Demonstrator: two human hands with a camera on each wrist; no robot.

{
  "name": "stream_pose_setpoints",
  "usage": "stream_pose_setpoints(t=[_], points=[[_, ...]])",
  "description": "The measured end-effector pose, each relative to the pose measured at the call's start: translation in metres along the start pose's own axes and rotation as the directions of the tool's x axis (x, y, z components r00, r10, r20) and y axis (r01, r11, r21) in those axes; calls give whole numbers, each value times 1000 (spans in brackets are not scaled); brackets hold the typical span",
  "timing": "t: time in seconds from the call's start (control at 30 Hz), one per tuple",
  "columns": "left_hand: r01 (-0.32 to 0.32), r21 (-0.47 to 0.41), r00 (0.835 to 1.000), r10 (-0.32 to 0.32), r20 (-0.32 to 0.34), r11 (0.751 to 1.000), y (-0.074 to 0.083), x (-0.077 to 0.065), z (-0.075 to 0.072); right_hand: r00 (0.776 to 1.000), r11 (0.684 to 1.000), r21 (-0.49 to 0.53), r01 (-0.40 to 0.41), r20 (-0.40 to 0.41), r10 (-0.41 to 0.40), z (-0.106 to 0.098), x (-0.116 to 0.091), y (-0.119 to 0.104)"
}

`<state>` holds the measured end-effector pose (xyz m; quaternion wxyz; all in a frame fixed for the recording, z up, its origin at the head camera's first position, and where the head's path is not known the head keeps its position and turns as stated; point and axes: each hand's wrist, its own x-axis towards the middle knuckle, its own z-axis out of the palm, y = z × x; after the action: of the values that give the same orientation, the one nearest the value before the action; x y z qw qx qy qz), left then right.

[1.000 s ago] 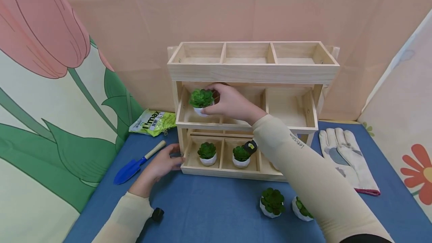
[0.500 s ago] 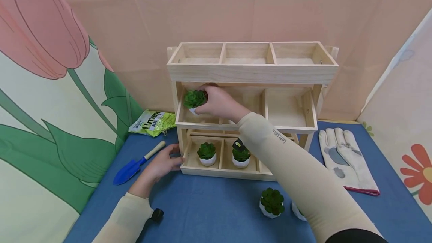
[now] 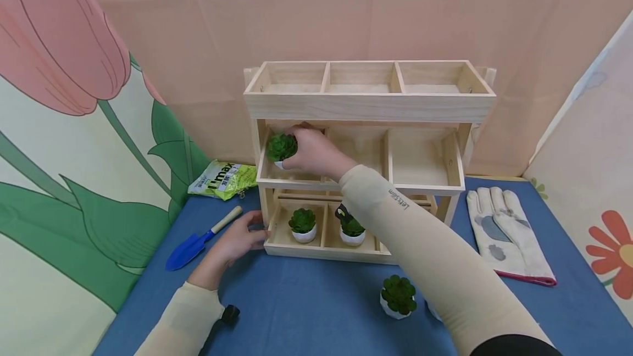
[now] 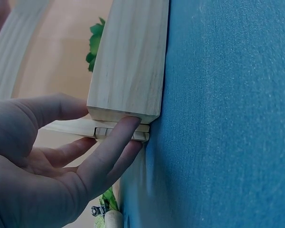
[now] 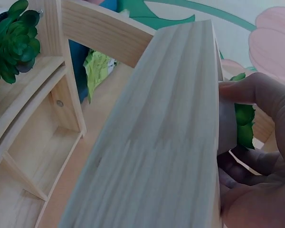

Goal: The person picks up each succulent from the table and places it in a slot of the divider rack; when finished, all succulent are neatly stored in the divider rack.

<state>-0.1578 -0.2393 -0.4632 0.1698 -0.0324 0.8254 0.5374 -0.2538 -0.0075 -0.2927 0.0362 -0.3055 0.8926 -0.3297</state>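
Right hand: our right hand [image 3: 316, 153] has a proper grasp on a green rosette succulent in a small white pot [image 3: 282, 148], thumb against the pot and fingers round it
Held plant: it's sitting upright within the left compartment of the middle tier, and we can't tell if the pot touches the wood under it
Left hand: our left hand [image 3: 242, 239] is unclenched, loose fingers just touching the left end of the bottom tier
Shelf: we've got a pale wooden three-tier planter shelf [image 3: 371, 107], top tier split into three
Bottom tier: a dark green succulent in a round white pot [image 3: 303, 225] in the left compartment, plus a matching green potted succulent [image 3: 353, 229] in the middle one, partly covered by the black gadget [image 3: 342, 212] at our right wrist
Blue-covered bench [image 3: 296, 306]: out front stands a leafy dark green succulent in a faceted white pot [image 3: 398, 296], just beside a white pot [image 3: 434, 311] mostly hidden behind our cream right sleeve [image 3: 425, 251]
Left side: a blue-bladed trowel with a pale wooden handle [image 3: 190, 249] near our left hand, then a shiny yellow-green bag [image 3: 222, 179] behind it
Right side: white work gloves with grey patches and red trim [image 3: 509, 235], lying flat
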Motion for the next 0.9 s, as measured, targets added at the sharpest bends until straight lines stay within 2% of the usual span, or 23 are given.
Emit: stream_pose_setpoints(t=[0.33,0.5,0.7,0.9], points=[[1,2,1000,-1,0,1000,-3,-1,-1,999,996,-88,-21,38,25,9,-3,-3],[1,3,1000,-1,-1,1000,-3,-1,-2,998,997,-71,-1,60,6,8,-7,-5],[5,-2,1000,-5,-2,1000,-4,0,-1,993,999,-53,-14,118,20,6,-13,-7],[5,-6,1000,-5,-4,1000,-4,1,0,992,1000,-2,8,122,-7,1,-18,-5]])
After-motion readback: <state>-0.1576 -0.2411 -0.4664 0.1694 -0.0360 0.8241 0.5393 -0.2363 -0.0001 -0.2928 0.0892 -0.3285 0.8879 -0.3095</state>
